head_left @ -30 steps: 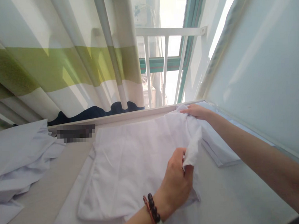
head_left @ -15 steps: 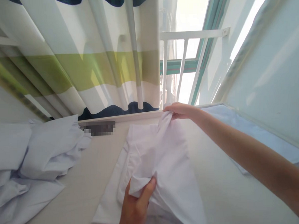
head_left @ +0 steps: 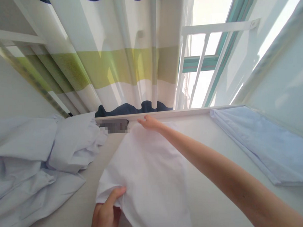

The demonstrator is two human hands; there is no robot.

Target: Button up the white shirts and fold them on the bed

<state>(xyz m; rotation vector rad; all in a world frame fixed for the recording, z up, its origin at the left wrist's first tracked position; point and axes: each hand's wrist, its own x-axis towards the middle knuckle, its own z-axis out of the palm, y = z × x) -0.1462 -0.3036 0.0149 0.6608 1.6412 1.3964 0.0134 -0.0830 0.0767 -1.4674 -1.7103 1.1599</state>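
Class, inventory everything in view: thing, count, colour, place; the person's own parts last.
Spread fabric sheet: 1, white, lower centre
Folded flat fabric bundle: 1, bluish white, right
Crumpled fabric heap: number unclear, white, left
Pixelated patch: 1, dark grey, beside the heap
Flat smooth surface: 1, off-white, beneath the fabrics
Raised straight ledge: 1, off-white, far edge
Striped fabric curtain: at least 1, white, green and navy, upper centre
Barred railing: 1, white, upper right
Straight bar: 1, white, upper left
Window frame: 1, teal, behind the railing
Smooth upright panels: 2, pale, left and right
Left hand: 1, bare, holding the sheet's left edge
Right hand: 1, bare, at the sheet's far edge
Right forearm: 1, bare, lower right
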